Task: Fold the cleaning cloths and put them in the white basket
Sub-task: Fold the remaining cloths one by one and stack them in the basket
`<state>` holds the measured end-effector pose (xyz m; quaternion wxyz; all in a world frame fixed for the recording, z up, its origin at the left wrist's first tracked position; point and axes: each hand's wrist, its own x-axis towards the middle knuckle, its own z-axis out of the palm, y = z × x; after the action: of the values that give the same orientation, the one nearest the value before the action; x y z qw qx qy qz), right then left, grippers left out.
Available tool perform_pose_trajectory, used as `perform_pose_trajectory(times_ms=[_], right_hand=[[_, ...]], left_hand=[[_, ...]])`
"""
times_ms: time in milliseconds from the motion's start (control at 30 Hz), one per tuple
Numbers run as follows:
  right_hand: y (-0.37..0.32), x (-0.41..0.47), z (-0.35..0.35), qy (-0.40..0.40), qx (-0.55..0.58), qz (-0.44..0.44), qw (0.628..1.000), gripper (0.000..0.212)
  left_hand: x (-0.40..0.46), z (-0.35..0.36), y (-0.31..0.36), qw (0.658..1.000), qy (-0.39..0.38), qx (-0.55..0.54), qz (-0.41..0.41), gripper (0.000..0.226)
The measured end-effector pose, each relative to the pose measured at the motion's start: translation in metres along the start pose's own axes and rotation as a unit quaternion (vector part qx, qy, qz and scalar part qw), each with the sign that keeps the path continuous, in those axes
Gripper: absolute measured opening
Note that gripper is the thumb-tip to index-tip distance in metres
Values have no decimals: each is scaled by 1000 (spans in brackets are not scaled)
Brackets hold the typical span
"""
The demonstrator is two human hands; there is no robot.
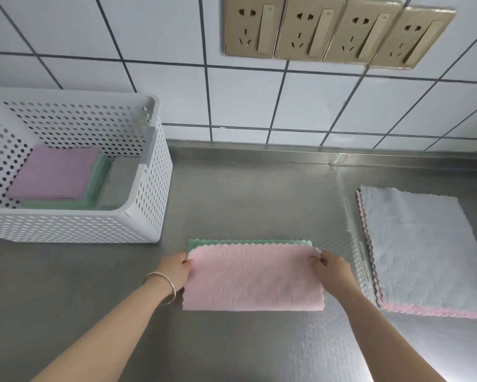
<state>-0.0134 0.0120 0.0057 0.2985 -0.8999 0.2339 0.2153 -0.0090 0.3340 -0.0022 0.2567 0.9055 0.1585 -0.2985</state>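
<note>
Both forearms reach in from the bottom edge, angled inward over the steel counter. Left hand, bangle on its wrist, pinches the pink cloth at its far-left corner; right hand pinches the far-right corner. Fingers narrow, closed on the fabric. Cloth lies folded over, long axis left-right, green underside showing along the far edge. White basket sits far-left, folded cloths stacked inside. Unfolded stack lies flat at right.
</note>
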Motion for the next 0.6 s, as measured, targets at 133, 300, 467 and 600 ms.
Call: perform_pose_trajectory(times_ms=[133, 300, 467, 600], right_hand=[[-2, 10, 1, 7, 4, 3, 1000, 25], [0, 16, 6, 24, -9, 17, 1000, 32], [0, 20, 9, 32, 0, 41, 999, 37], [0, 21, 12, 51, 13, 49, 997, 42]], left_hand=[[7, 1, 3, 1000, 7, 6, -10, 21], [13, 2, 7, 1000, 14, -9, -25, 24], [16, 1, 11, 998, 19, -20, -50, 40], [18, 1, 12, 996, 23, -39, -72, 42]])
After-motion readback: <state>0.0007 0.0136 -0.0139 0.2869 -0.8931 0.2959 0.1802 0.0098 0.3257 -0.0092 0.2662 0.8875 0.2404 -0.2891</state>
